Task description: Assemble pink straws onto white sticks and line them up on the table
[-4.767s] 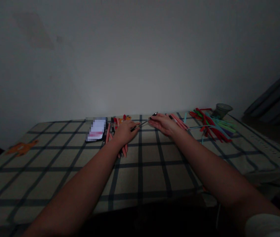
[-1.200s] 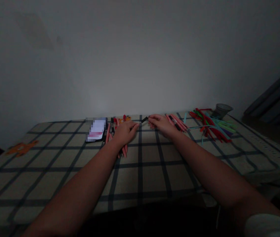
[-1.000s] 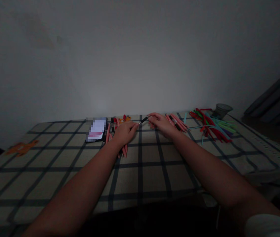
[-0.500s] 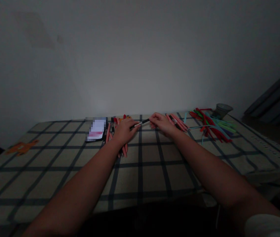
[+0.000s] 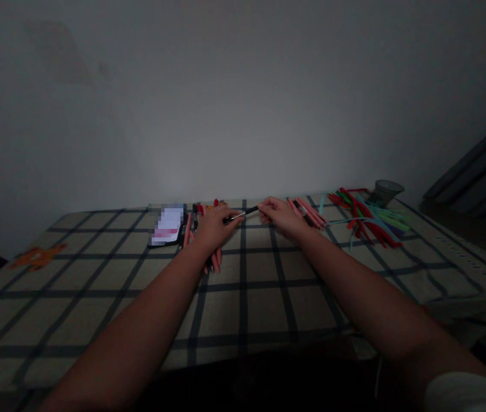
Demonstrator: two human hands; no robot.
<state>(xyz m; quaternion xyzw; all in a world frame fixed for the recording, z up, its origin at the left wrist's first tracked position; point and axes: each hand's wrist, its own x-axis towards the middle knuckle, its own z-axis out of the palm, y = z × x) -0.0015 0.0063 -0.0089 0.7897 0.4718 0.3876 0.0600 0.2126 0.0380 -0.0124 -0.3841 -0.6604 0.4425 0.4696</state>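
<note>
A slim black pen [image 5: 251, 210] with a bright silvery stretch spans the gap between my hands, slightly raised toward the right. My left hand [image 5: 215, 225] is closed on its left end, thumb and fingers along it. The fingertips of my right hand [image 5: 276, 213] pinch its right end. Under and beside my left hand lies a pile of pink and dark pens [image 5: 216, 260], partly covered by the hand. Just past my right hand is a second bunch of pink and black pens [image 5: 309, 212].
Left of the pile lies a phone [image 5: 168, 226] with a lit, blurred screen. An orange figure-shaped piece [image 5: 39, 256] rests at far left. Colourful fuzzy strips [image 5: 371, 220] and a clear plastic cup [image 5: 385, 193] are at right. The checked tablecloth [image 5: 264, 309] meets the wall behind.
Both hands keep hold of the pen in nearly the same place. My left hand has shifted very slightly to the left; everything else looks the same.
</note>
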